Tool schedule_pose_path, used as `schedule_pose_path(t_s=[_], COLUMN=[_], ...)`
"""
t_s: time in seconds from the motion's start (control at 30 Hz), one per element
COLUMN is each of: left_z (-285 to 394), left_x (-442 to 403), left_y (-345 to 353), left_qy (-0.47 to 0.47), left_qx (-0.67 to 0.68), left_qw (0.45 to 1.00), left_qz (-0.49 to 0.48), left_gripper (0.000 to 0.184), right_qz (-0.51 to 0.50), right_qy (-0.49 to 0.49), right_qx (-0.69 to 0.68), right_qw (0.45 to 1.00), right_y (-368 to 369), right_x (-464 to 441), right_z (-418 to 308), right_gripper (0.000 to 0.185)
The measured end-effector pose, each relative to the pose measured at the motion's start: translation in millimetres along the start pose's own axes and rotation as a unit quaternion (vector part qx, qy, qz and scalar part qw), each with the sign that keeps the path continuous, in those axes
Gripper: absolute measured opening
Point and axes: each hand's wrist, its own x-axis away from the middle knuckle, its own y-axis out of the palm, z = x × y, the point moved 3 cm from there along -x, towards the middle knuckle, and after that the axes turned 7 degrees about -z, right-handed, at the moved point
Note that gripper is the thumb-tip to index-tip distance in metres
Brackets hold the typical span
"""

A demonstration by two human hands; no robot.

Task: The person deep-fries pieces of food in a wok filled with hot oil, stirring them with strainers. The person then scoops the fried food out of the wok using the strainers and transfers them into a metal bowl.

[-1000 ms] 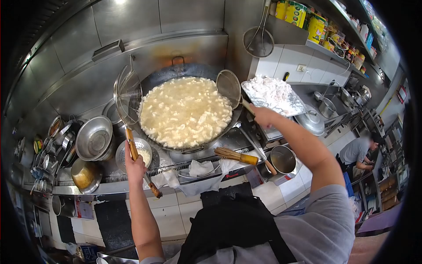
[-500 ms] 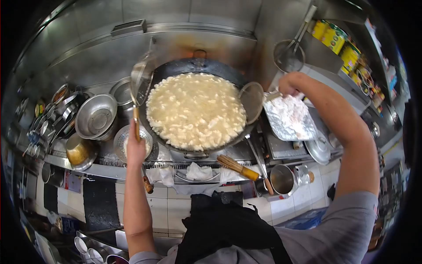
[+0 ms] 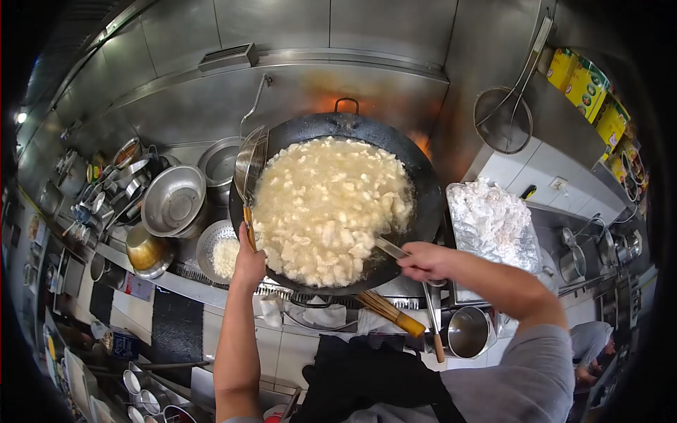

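Observation:
My left hand (image 3: pixel 249 262) is closed on the wooden handle of a wire skimmer (image 3: pixel 249 166), whose basket stands tilted at the left rim of the large wok (image 3: pixel 425 194). My right hand (image 3: pixel 421 261) grips the handle of a strainer (image 3: pixel 390 247) over the wok's lower right. The strainer's head is hidden among the food. Pale pieces (image 3: pixel 324 204) fill the bubbling oil. Right of the wok lies a metal tray (image 3: pixel 465 247) with white-coated pieces (image 3: pixel 491 217) on it.
Metal bowls (image 3: pixel 174 200) and a perforated ladle (image 3: pixel 209 248) sit at the left. A bamboo brush (image 3: pixel 391 312), a long-handled tool (image 3: pixel 434 328) and a pot (image 3: pixel 468 330) are near the front edge. Another strainer (image 3: pixel 503 120) hangs at the upper right. Flames show behind the wok. A co-worker (image 3: pixel 591 345) is at far right.
My right hand has come down and left from beside the tray, and its strainer has moved from the wok's right rim into the food. The skimmer basket has lowered to the left rim.

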Motion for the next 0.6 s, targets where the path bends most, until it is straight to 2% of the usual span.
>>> schedule_pose_path(t_s=[0.07, 0.13, 0.17, 0.27, 0.43, 0.5, 0.6], left_z=[-0.1, 1.6, 3.4, 11.1, 8.4, 3.2, 7.8], left_x=[-0.7, 7.7, 13.6, 33.6, 66.2, 73.0, 91.1], left_y=[11.1, 28.0, 37.9, 63.0, 72.4, 65.3, 51.9], left_qy=[-0.022, -0.045, -0.046, -0.033, -0.023, -0.012, -0.002], left_qx=[0.021, 0.111, 0.105, 0.226, 0.314, 0.375, 0.358], left_qw=[1.0, 0.993, 0.993, 0.974, 0.949, 0.926, 0.933], left_qz=[-0.001, -0.005, -0.002, 0.01, 0.003, -0.038, -0.042], left_gripper=[0.088, 0.09, 0.09, 0.09, 0.087, 0.088, 0.086], right_qz=[-0.07, -0.053, -0.059, -0.056, -0.051, -0.039, 0.07], right_qy=[-0.105, -0.155, -0.156, -0.2, -0.242, -0.244, -0.235], right_qx=[-0.129, -0.207, -0.211, -0.242, -0.168, -0.153, -0.026], right_qw=[0.984, 0.965, 0.963, 0.948, 0.954, 0.957, 0.969], right_y=[6.5, 33.0, 38.7, 40.4, 54.0, 57.2, 57.7], right_x=[-47.9, -65.7, -77.1, -97.3, -55.4, -42.1, -16.4], right_z=[-1.9, -18.8, -24.7, -47.3, -58.8, -50.4, -38.3], right_gripper=[0.009, 0.01, 0.01, 0.011, 0.013, 0.013, 0.034])
